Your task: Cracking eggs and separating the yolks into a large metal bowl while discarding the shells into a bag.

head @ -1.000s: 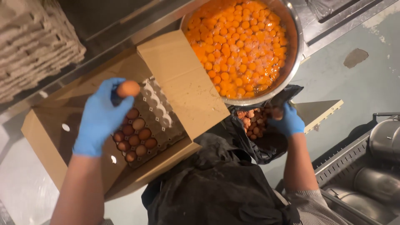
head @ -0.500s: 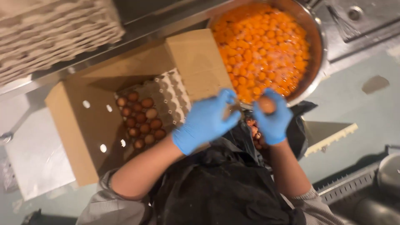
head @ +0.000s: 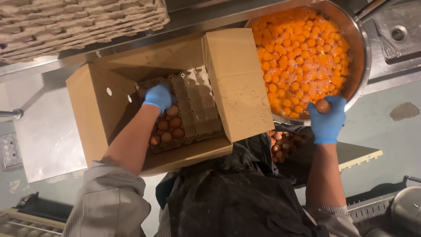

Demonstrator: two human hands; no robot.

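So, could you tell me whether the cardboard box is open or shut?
Open. The box has its flaps folded outward, showing the egg tray inside, where the left hand reaches in.

Left hand (head: 158, 96) reaching into egg tray (head: 193, 109) in cardboard box (head: 94, 114); right hand (head: 326, 115) gripping brown egg (head: 323, 105) at yolk bowl (head: 360, 52) rim.

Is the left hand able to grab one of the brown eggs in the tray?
Probably yes: the left hand is already down in the open cardboard box, on the brown eggs, nothing covering them.
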